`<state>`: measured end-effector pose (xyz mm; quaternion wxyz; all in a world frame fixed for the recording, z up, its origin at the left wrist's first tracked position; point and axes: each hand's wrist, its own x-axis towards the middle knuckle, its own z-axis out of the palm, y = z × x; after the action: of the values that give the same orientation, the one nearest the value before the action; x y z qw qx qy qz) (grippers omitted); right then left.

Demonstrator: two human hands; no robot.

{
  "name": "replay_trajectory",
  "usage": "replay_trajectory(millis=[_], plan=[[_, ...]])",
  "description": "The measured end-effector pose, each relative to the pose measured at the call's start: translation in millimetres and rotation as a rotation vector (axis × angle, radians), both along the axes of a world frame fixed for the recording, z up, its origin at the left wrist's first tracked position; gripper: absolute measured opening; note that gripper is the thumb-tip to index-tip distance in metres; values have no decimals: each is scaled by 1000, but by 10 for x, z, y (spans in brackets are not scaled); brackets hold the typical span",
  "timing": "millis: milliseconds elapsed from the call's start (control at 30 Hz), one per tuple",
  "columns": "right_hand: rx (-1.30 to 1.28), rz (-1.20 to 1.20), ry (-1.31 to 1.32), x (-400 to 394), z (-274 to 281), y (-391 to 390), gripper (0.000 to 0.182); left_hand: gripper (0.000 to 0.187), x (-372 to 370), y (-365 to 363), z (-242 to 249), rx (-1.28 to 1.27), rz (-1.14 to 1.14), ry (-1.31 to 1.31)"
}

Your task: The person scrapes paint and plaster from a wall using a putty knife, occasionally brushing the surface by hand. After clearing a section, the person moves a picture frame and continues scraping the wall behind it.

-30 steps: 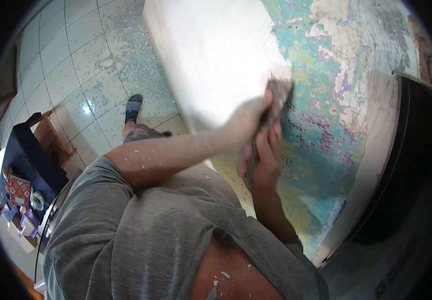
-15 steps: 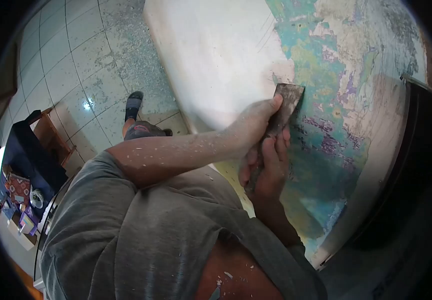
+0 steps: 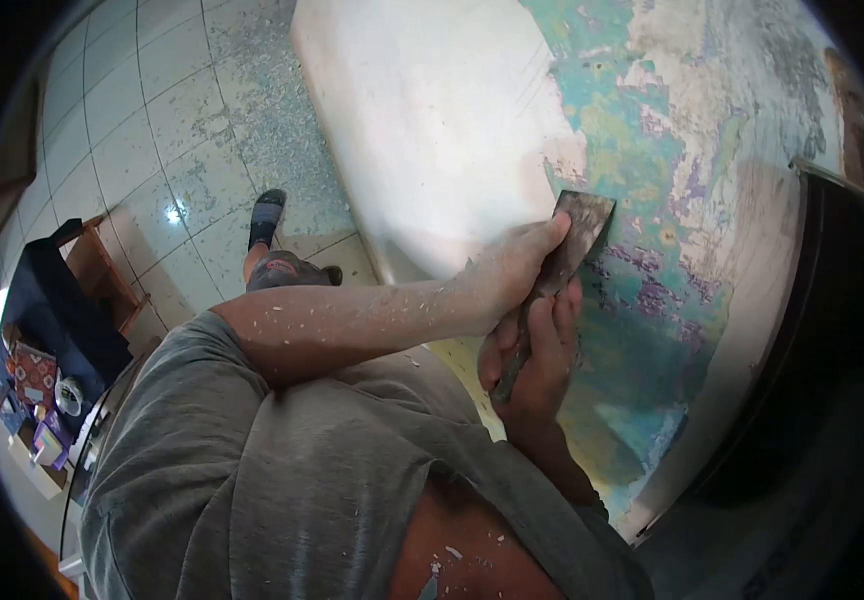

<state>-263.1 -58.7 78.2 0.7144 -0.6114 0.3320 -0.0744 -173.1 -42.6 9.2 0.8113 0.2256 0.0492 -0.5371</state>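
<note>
A scraper [image 3: 580, 228] with a wide, stained metal blade is held in both hands against a wall [image 3: 452, 120] of peeling paint. My left hand [image 3: 520, 268] is closed on it just behind the blade, thumb lying along the metal. Lower down, my right hand [image 3: 544, 360] wraps around the handle, its fingers curled. The blade's edge lies at or close to the border between the white paint and a patchy green, pink and purple layer [image 3: 642, 200]. Pale flakes cling to my left forearm.
Paint chips [image 3: 282, 110] litter the tiled floor [image 3: 112, 130] along the wall's base. A dark-edged panel [image 3: 802, 330] stands at the right. On the left are a wooden piece draped in dark cloth [image 3: 62, 300] and a cluttered surface with a patterned item [image 3: 34, 375].
The scraper and both hands have shifted slightly down the picture, toward my body. A little more bare patch shows just above the blade. Both hands keep their hold.
</note>
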Motion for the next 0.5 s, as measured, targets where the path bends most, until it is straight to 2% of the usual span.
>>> replay_trajectory(millis=[67, 100, 233, 300, 333, 367, 433, 500], plan=[[25, -51, -17, -53, -24, 51, 40, 53, 114, 114, 57, -75, -211, 138], [27, -67, -4, -41, -92, 54, 40, 48, 178, 195, 8, -113, -242, 15], [44, 16, -27, -197, -82, -24, 32, 48, -53, 19, -85, -76, -118, -51], [50, 10, -31, -154, -65, -33, 32, 50, -109, -85, -57, -43, 26, 74], [62, -47, 20, -34, -79, -18, 40, 50, -60, -44, -78, -44, 14, 78], [75, -100, 71, 18, -86, -8, 49, 48, 65, 30, -144, -86, -102, 48], [61, -102, 41, -25, -103, 6, 42, 47, 176, 132, -100, -87, -263, -5], [34, -93, 16, -72, -75, -23, 36, 49, -3, 98, -25, -51, -177, -8]])
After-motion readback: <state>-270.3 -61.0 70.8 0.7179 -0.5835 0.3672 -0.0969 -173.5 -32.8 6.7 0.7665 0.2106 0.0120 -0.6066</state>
